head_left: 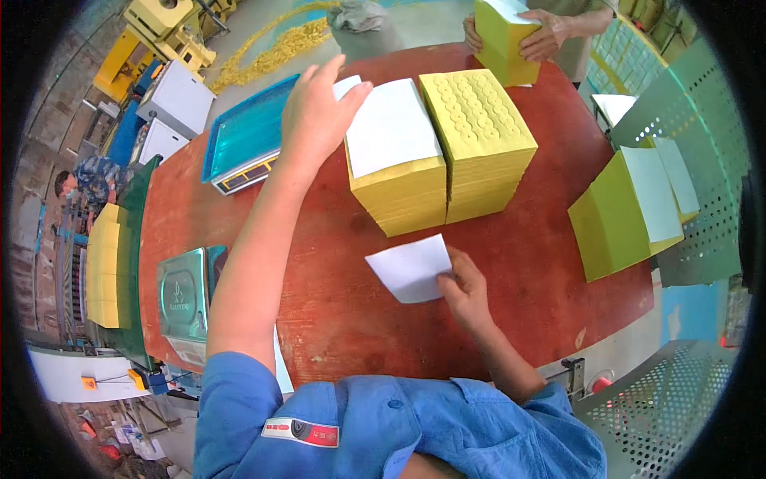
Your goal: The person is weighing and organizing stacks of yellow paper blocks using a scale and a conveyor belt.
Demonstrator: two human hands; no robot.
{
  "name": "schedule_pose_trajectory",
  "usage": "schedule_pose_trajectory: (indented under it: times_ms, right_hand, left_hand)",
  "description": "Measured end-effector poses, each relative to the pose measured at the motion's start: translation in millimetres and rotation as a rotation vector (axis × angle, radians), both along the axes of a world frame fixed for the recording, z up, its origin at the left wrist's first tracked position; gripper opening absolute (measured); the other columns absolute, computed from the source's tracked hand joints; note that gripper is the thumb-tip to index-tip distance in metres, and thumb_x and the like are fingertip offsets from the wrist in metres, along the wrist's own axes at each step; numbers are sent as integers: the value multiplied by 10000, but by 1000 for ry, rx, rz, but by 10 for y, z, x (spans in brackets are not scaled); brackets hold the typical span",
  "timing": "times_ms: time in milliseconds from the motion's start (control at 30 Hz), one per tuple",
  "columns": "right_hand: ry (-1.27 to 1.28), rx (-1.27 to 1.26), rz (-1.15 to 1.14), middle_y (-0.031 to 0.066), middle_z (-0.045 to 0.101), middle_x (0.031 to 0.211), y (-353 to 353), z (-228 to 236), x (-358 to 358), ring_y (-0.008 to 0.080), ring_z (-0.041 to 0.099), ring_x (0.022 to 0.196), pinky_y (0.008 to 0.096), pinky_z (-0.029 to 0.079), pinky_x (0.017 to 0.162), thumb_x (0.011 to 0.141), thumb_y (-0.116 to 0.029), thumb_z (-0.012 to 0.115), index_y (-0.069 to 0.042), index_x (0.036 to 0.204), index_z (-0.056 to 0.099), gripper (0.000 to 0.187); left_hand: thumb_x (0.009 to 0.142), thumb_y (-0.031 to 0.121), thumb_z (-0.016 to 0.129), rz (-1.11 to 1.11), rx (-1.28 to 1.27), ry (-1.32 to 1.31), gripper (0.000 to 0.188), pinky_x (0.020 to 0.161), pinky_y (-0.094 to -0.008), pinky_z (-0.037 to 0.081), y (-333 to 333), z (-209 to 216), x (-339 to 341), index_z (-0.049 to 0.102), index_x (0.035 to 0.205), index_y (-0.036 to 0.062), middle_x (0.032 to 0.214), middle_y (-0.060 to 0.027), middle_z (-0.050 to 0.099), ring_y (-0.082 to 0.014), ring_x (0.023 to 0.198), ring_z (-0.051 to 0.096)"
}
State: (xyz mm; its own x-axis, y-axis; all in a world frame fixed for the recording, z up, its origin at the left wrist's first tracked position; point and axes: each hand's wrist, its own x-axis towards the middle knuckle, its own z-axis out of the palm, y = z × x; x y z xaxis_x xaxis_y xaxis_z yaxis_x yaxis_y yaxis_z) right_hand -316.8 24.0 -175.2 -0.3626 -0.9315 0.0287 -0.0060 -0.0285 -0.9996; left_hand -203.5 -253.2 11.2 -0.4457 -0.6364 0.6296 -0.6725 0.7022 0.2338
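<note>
Head view: right hand pinches white sheet, left hand spread; twelve-o'clock paper stack already covered, one-o'clock yellow stack uncovered

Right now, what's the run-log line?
left hand: open, near white-topped stack | right hand: holding white sheet | bare-topped stack: beside white-topped one | co-worker's hand: on another stack

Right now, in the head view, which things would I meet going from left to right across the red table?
Metal-topped box, blue tray, paper-topped yellow stack, round-patterned yellow stack, right-hand yellow stack.
</note>
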Motion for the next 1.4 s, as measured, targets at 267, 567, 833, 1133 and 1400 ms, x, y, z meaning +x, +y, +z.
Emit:
schedule_pose_trajectory:
  times_ms: [267, 567, 833, 1133, 1400]
  right_hand:
    - [284, -34, -77, 233, 555, 1284, -352, -208, -215, 351, 580, 1135, 397, 478, 940, 808, -64, 550, 87, 1011, 607, 260]
    - [173, -62, -155, 199, 524, 1333, -130, -197, -64, 327, 546, 1188, 383, 445, 989, 788, -91, 543, 86, 1011, 612, 294]
    - [47, -123, -185, 205, 520, 1364, 813, -137, 551, 303, 527, 1234, 375, 421, 1011, 742, -114, 534, 82, 953, 627, 302]
    - [-938, -127, -446, 138, 643, 1185, 2365, -497, 2149, 270, 617, 1094, 419, 473, 975, 757, -133, 556, 40, 1225, 579, 500]
    - [-1181, -146, -591, 78, 657, 1047, 2125, -279, 2875, 183, 613, 862, 269, 484, 713, 826, -152, 576, -21, 1136, 587, 337]
  left_hand:
    - [993, 333, 401, -127, 192, -436, 454, 990, -473, 414, -54, -513, -420, 541, 1283, 14, 1238, -204, 594, -361, 1148, 558]
    - [974, 410, 419, -181, 303, -368, 508, 968, -510, 417, 223, -571, -75, 532, 1309, 45, 1210, -204, 614, -399, 1113, 571]
    - [975, 323, 472, -419, 298, -406, 480, 988, -471, 389, 1267, -388, 399, 496, 1325, -5, 1224, -211, 579, -385, 1151, 523]
    - [945, 304, 522, -1036, 234, -464, 520, 1095, -441, 305, 2512, -192, 1693, 466, 1372, 14, 1330, -184, 516, -350, 1257, 465]
    - [928, 341, 586, -910, 88, -310, 626, 1117, -441, 316, 2855, -157, 2058, 398, 1446, 44, 1441, -229, 430, -374, 1344, 411]
